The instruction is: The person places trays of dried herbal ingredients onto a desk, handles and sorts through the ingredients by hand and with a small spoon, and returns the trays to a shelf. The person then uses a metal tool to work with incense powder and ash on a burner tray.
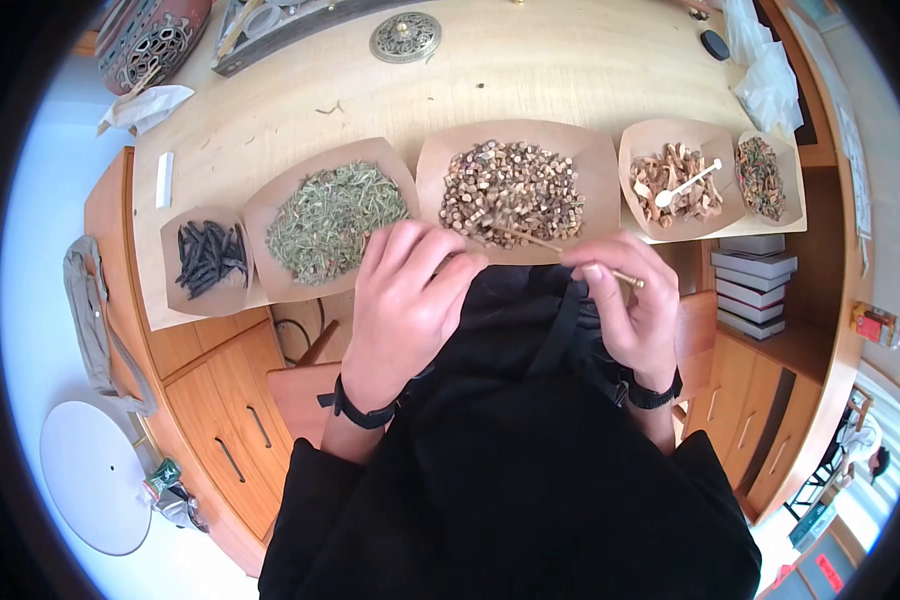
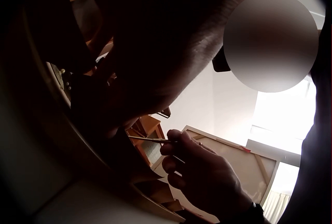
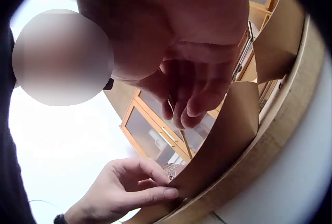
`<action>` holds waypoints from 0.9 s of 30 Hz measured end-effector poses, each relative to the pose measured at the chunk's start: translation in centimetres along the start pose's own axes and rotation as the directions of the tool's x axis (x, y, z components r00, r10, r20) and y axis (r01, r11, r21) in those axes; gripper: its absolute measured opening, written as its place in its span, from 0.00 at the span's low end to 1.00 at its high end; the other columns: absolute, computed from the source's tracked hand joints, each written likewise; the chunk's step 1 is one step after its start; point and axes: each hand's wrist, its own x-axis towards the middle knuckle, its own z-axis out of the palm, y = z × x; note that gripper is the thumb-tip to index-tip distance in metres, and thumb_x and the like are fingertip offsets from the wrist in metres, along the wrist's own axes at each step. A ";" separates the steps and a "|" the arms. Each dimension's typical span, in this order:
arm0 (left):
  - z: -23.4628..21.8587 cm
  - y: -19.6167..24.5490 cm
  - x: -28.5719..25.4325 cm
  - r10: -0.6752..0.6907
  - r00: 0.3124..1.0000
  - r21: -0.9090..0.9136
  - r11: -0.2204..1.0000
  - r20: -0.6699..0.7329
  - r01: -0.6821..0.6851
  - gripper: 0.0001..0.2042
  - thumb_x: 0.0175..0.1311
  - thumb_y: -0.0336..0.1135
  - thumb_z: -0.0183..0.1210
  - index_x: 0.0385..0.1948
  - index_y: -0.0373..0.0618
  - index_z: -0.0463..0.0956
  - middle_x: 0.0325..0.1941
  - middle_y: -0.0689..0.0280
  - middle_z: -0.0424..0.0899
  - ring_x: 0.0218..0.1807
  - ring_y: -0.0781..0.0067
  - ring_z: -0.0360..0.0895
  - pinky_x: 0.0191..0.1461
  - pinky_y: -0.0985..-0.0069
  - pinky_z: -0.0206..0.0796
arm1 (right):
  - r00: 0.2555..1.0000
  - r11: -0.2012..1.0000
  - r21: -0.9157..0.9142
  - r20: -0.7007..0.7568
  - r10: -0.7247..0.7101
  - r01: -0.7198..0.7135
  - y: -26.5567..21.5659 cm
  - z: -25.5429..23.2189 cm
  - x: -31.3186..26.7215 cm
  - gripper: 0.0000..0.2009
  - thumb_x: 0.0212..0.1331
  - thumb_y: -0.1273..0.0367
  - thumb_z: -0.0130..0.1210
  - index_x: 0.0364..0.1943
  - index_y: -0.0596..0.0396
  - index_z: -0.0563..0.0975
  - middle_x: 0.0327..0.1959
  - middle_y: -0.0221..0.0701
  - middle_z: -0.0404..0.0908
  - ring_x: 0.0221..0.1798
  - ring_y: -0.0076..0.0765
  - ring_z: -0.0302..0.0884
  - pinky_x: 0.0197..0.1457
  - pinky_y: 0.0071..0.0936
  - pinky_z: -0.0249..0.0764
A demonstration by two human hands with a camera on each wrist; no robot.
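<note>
Between its thumb and fingers, my right hand [image 1: 632, 305] holds a thin brass-coloured rod [image 1: 532, 239]. The rod's far end reaches into the chopped brown stems [image 1: 510, 185] in the middle brown paper tray [image 1: 596, 165]; that end is blurred among the pieces. At the near edge of the same tray, my left hand [image 1: 408, 300] pinches the paper wall, its thumb outside, as the right wrist view shows for this left hand [image 3: 124, 187]. Dark in the left wrist view, the right hand [image 2: 202, 172] grips the rod [image 2: 148, 139] too.
Left of the middle tray are a tray of green dried herb [image 1: 335, 215] and one of black pods [image 1: 210, 258]. To the right, wood chips [image 1: 675, 180] hold a small pale spoon [image 1: 690, 184], beside mixed herbs [image 1: 760, 178]. A pierced metal lid [image 1: 405, 37] lies behind.
</note>
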 end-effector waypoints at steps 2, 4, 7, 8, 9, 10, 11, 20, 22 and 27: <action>0.1 0.0 -0.1 0.001 1.000 -0.003 1.000 -0.009 -0.001 0.10 0.44 0.21 0.71 0.30 0.44 0.85 0.35 0.68 0.81 0.42 0.62 0.78 0.45 0.65 0.69 | 0.993 0.997 0.034 -0.102 0.066 -0.063 0.5 0.1 0.1 0.06 0.67 0.79 0.58 0.42 0.60 0.85 0.36 0.37 0.86 0.37 0.35 0.83 0.42 0.26 0.77; 0.1 -0.1 -0.1 0.003 1.000 -0.006 1.000 -0.019 -0.003 0.10 0.43 0.21 0.71 0.30 0.44 0.85 0.35 0.68 0.81 0.41 0.62 0.78 0.45 0.65 0.69 | 0.988 0.994 0.067 -0.121 0.098 -0.090 0.9 0.1 0.1 0.06 0.69 0.78 0.57 0.43 0.61 0.85 0.37 0.36 0.86 0.36 0.31 0.82 0.41 0.24 0.76; -0.1 0.0 0.0 0.011 1.000 -0.001 1.000 -0.010 -0.011 0.10 0.45 0.23 0.73 0.30 0.44 0.85 0.35 0.67 0.81 0.41 0.61 0.78 0.45 0.65 0.69 | 0.957 0.984 0.145 -0.252 0.141 -0.107 1.1 -0.2 -0.1 0.08 0.73 0.76 0.53 0.45 0.63 0.84 0.40 0.34 0.85 0.35 0.22 0.80 0.38 0.19 0.73; -0.3 0.3 0.1 -0.037 0.999 -0.055 0.998 -0.021 0.036 0.10 0.47 0.24 0.74 0.32 0.43 0.85 0.36 0.65 0.82 0.43 0.61 0.79 0.47 0.67 0.70 | 0.957 0.984 0.142 -0.252 0.140 -0.107 1.1 -0.6 -0.3 0.08 0.73 0.76 0.53 0.45 0.63 0.84 0.40 0.34 0.85 0.35 0.22 0.80 0.38 0.19 0.73; -0.4 0.6 0.3 -0.085 0.996 -0.110 0.991 -0.030 0.081 0.11 0.49 0.24 0.74 0.34 0.42 0.85 0.37 0.64 0.82 0.44 0.61 0.80 0.49 0.68 0.71 | 0.950 0.986 0.147 -0.288 0.125 -0.085 1.1 -0.9 -0.4 0.08 0.74 0.75 0.53 0.45 0.63 0.84 0.40 0.33 0.85 0.34 0.21 0.79 0.36 0.18 0.72; -0.5 0.9 0.7 -0.085 0.996 -0.113 0.990 -0.030 0.081 0.11 0.49 0.24 0.74 0.34 0.42 0.85 0.37 0.64 0.82 0.44 0.61 0.80 0.49 0.68 0.71 | 0.940 0.986 0.152 -0.323 0.112 -0.066 1.0 -1.1 -0.6 0.08 0.74 0.74 0.53 0.45 0.63 0.84 0.40 0.33 0.84 0.34 0.20 0.79 0.34 0.17 0.71; -0.6 1.3 1.0 -0.189 0.979 -0.253 0.954 -0.080 0.163 0.12 0.52 0.27 0.74 0.39 0.42 0.85 0.41 0.61 0.83 0.47 0.59 0.81 0.52 0.65 0.73 | 0.927 0.988 0.137 -0.355 0.117 -0.072 0.8 -1.2 -0.6 0.09 0.75 0.73 0.53 0.44 0.63 0.83 0.39 0.33 0.85 0.33 0.19 0.79 0.32 0.16 0.71; -1.4 0.9 4.4 -0.382 0.894 -0.342 0.829 0.233 0.443 0.19 0.82 0.40 0.49 0.62 0.34 0.74 0.59 0.51 0.83 0.61 0.59 0.81 0.66 0.66 0.69 | 0.883 0.961 0.214 -0.396 0.251 -0.177 0.6 -0.9 -0.7 0.11 0.77 0.71 0.52 0.44 0.66 0.82 0.34 0.34 0.86 0.32 0.21 0.81 0.33 0.17 0.75; -1.1 0.9 4.9 -0.398 0.874 -0.332 0.814 0.279 0.477 0.21 0.83 0.43 0.47 0.63 0.34 0.73 0.58 0.50 0.84 0.61 0.59 0.81 0.67 0.66 0.68 | 0.884 0.935 0.298 -0.360 0.298 -0.194 0.7 -0.5 -0.3 0.11 0.78 0.71 0.52 0.45 0.66 0.81 0.35 0.35 0.86 0.33 0.22 0.81 0.34 0.19 0.77; -0.5 1.2 5.3 -0.424 0.812 -0.478 0.660 0.401 0.580 0.24 0.85 0.48 0.41 0.65 0.35 0.71 0.59 0.49 0.83 0.63 0.59 0.80 0.69 0.66 0.67 | 0.913 0.881 0.425 -0.238 0.330 -0.208 1.1 1.0 0.2 0.10 0.78 0.72 0.51 0.47 0.67 0.80 0.39 0.38 0.86 0.39 0.29 0.85 0.42 0.27 0.85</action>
